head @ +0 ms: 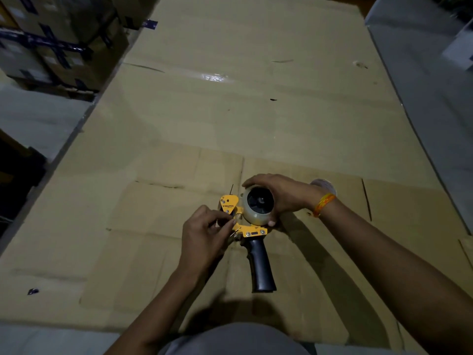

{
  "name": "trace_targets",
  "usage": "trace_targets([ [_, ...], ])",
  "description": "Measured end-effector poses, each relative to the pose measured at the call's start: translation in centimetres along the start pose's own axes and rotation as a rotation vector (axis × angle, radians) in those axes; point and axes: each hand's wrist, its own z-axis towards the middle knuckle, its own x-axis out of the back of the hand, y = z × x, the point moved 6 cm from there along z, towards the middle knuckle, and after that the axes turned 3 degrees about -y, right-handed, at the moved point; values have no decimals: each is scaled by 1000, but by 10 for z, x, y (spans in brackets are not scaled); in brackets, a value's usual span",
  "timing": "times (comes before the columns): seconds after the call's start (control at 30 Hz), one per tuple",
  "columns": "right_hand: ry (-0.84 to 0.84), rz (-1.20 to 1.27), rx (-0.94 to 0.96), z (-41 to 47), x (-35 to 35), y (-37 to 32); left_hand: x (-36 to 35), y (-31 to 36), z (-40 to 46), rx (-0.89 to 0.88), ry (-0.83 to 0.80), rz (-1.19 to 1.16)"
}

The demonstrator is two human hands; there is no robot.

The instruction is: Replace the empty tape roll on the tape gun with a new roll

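Observation:
A yellow tape gun with a black handle lies on flattened cardboard in front of me. A clear tape roll sits on its black hub. My right hand wraps over the roll from the right, fingers on top and thumb below. My left hand pinches at the gun's front, between the yellow guard plate and the roller; what it pinches is too small to tell. A pale, empty-looking roll lies just behind my right wrist, mostly hidden.
Large flattened cardboard sheets cover the floor ahead. Stacked boxes with dark blue tape stand at the far left. Grey floor shows on the right, and a dark object sits at the left edge.

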Motion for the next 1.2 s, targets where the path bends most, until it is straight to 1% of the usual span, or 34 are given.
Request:
trace_targets([
  [0.1,0,30,5,-1,-1,0,-13,6,20,-45,-18,165],
  [0.23,10,70,6,-3,-2,3,-28,22,40,-117,-52,446],
  [0.5,64,129,-3,-8,-10,7,-36,33,62,-22,-222,594],
  [0.6,73,127,-14,-9,-12,8,-39,41,62,-61,-259,706],
  [0.7,82,114,-20,-9,-12,6,-43,43,59,-50,-332,785],
  [0.9,73,102,-39,-11,-10,2,-43,45,58,-39,-355,817],
  [1.03,67,96,-48,-13,-11,1,-45,41,60,-36,-375,787],
  [1.2,73,85,-54,-14,-12,1,-44,33,60,-64,-363,690],
])
